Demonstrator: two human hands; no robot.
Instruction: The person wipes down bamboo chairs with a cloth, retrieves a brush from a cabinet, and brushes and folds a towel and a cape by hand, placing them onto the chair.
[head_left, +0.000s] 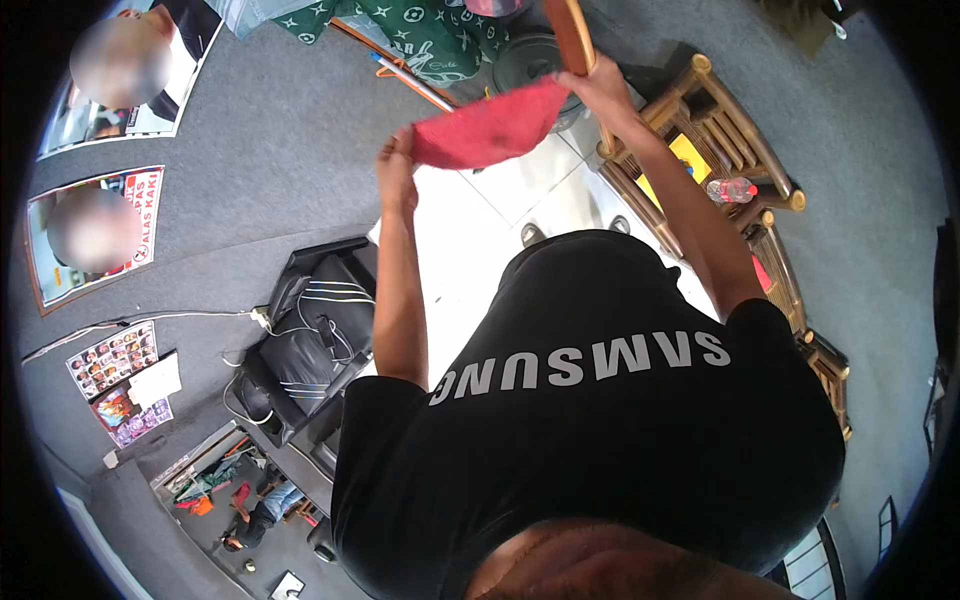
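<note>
A red cloth is stretched out in the air between my two hands, above the white tiled floor. My left hand pinches its left end with the fingers closed. The cloth's right upper corner is in my right hand, whose fingers are closed beside a curved wooden piece. Whether the right hand also touches that wood I cannot tell. Behind the cloth is a dark round bin, partly hidden.
Bamboo chairs stand on the right, with a plastic bottle and a yellow item. A black bag lies on a chair at left. Green patterned cloth hangs at the top. Posters cover the left wall.
</note>
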